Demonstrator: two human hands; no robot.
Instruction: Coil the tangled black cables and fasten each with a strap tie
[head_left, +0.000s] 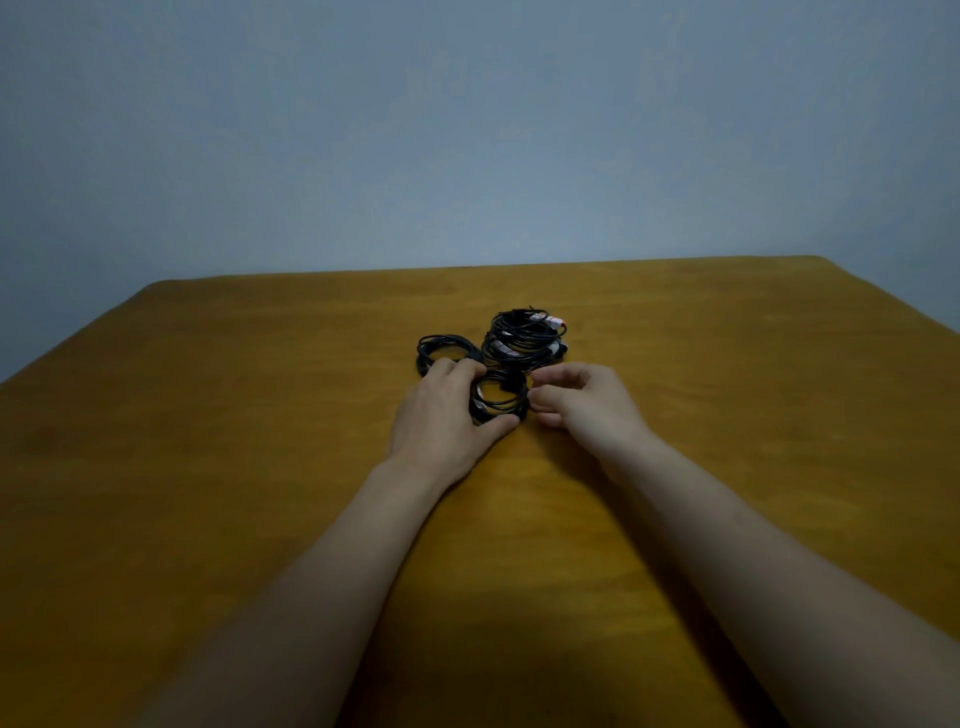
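Brown wooden surface (234, 519): wide open room left and right of forearms. Left hand (441, 410) grips left rim of small black cable coil (503, 402), thumb at near rim. Right hand (584, 405) curled at coil's right rim; pinch or touch unclear. Behind: second black coil (441, 347), stacked black coils (522, 338). Far edge against grey-blue wall (467, 130).

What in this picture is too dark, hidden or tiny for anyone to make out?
Head view:
near coil: whether it is fastened yet is lost in the dark blur.
left coil: its near edge is hidden under the left hand, which grips the near coil.
back pile: black strands merge; coils cannot be counted.
right hand: whether its curled fingers pinch anything is unclear.
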